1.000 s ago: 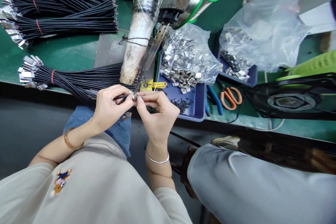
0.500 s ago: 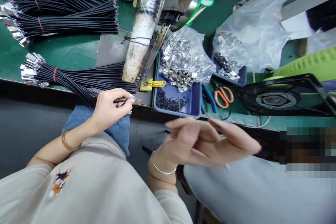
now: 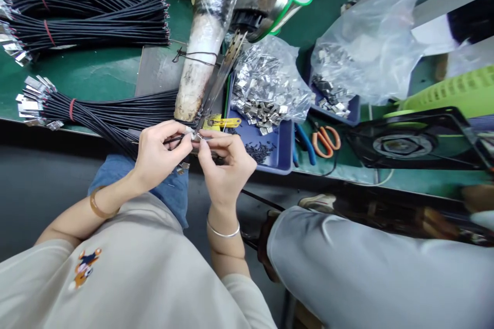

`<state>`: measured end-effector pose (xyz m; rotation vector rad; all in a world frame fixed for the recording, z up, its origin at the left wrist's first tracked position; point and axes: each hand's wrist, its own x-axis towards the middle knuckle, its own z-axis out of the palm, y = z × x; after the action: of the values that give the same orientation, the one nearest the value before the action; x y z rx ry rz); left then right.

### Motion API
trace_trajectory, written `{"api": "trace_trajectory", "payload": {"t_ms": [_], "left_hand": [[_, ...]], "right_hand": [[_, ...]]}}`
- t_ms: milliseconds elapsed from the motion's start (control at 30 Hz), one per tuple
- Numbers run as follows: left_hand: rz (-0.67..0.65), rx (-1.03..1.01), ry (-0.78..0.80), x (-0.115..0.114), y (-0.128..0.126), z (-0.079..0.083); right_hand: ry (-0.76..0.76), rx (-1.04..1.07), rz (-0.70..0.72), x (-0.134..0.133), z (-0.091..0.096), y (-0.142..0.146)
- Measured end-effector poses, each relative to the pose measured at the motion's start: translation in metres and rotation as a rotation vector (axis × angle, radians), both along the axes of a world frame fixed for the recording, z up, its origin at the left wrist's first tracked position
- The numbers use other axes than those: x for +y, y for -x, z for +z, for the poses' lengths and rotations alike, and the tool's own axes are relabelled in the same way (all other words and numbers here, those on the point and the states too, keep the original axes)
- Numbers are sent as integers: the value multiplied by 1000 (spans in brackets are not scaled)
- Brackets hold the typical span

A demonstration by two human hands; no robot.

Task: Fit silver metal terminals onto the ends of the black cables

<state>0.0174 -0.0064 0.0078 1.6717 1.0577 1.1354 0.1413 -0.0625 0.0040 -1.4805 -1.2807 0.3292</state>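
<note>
My left hand (image 3: 158,157) pinches the end of a thin black wire (image 3: 174,139) just below the bench edge. My right hand (image 3: 224,162) meets it fingertip to fingertip, pinched on a small metal terminal clip (image 3: 196,136) at the wire's tip. A bundle of black wires (image 3: 111,113) tied with a red band lies on the green bench just left of my hands, with metal clips on its far ends. A blue tray (image 3: 283,157) right of my hands holds a clear bag of metal clips (image 3: 266,92) and small black tube pieces (image 3: 260,150).
More black wire bundles (image 3: 85,25) lie at the back left. A wrapped machine column (image 3: 204,56) stands behind my hands. Orange-handled scissors (image 3: 326,139), blue-handled pliers (image 3: 303,141), a second blue tray of clips (image 3: 335,105), a large plastic bag (image 3: 370,46) and a black fan (image 3: 412,141) sit right. Another person's sleeve (image 3: 366,267) is at lower right.
My right hand, which had swung away open to the lower right half a second ago, has come back to the wire tip and closed on a metal clip. My left hand stayed put.
</note>
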Motion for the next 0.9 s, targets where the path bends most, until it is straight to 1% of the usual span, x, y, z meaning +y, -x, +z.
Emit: {"api": "trace_trajectory", "payload": {"t_ms": [200, 367, 600, 667, 733, 833, 900], "left_hand": [[-9, -4, -42, 1, 0, 5], [-36, 32, 12, -1, 2, 5], [-53, 65, 7, -4, 4, 5], [-72, 83, -43, -5, 8, 4], [-122, 113, -135, -7, 14, 3], [-261, 207, -295, -13, 28, 5], [-333, 293, -383, -21, 43, 12]], "right_hand": [[-23, -28, 12, 1, 7, -2], [-12, -83, 54, -4, 7, -4], [-31, -159, 49, -8, 7, -3], [-40, -160, 39, -9, 6, -4], [-61, -139, -1, -12, 4, -6], [-127, -77, -100, -15, 2, -10], [-199, -39, -172, -17, 2, -14]]}}
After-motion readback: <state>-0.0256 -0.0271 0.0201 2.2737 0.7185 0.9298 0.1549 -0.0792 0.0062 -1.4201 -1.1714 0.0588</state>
